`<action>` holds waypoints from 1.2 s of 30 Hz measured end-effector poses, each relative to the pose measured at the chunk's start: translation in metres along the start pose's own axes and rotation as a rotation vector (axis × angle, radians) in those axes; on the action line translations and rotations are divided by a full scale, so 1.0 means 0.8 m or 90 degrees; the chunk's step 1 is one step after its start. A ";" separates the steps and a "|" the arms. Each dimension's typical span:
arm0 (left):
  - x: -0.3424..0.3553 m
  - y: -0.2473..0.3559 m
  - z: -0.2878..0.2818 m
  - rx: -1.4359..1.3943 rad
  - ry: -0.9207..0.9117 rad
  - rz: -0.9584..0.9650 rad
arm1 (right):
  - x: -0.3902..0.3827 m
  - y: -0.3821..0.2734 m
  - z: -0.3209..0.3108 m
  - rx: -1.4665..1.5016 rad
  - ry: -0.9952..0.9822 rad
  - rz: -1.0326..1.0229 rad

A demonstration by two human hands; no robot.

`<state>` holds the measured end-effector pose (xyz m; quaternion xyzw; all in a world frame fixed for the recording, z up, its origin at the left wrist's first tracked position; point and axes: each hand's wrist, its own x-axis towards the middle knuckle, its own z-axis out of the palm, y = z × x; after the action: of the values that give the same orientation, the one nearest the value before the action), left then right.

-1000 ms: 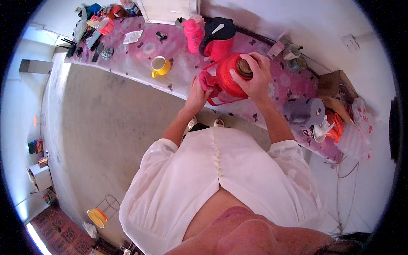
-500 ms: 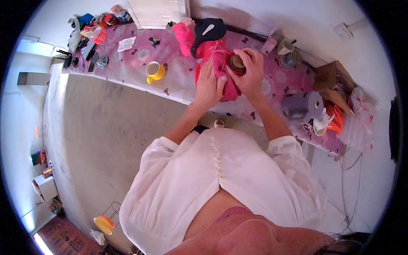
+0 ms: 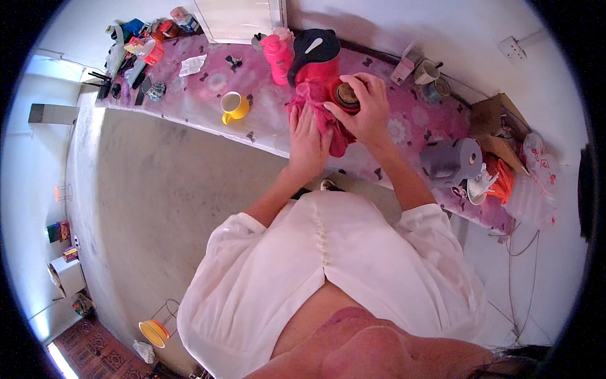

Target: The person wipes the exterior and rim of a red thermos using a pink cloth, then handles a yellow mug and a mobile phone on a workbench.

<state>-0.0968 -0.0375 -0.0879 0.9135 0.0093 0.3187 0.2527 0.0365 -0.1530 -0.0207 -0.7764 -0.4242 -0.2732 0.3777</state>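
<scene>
A red flask (image 3: 333,95) stands on the pink flowered countertop (image 3: 208,107), wrapped low down in a pink cloth (image 3: 338,136). My right hand (image 3: 365,107) grips the flask's round top. My left hand (image 3: 309,132) lies flat against the cloth on the flask's left side. A red jug with a black lid (image 3: 314,54) stands just behind them, and a pink bottle (image 3: 276,57) is to its left.
A yellow mug (image 3: 235,107) sits left of my hands. Cups (image 3: 429,72) stand at the back right, a grey jug (image 3: 451,161), a cardboard box (image 3: 495,117) and plastic bags (image 3: 530,183) at the right end. Clutter (image 3: 142,47) fills the far left end. The grey floor (image 3: 145,208) lies below.
The flask has gone from being held up and tilted over the counter to standing further back by the red jug. Both hands moved back with it; the cloth now drapes around it.
</scene>
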 end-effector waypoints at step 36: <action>0.032 -0.024 -0.034 -0.107 -0.089 -0.031 | -0.004 0.008 0.008 0.018 0.012 -0.017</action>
<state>-0.0896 -0.0032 -0.0637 0.9087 -0.0129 0.2475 0.3361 0.0413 -0.1515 -0.0294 -0.7627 -0.4345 -0.2798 0.3889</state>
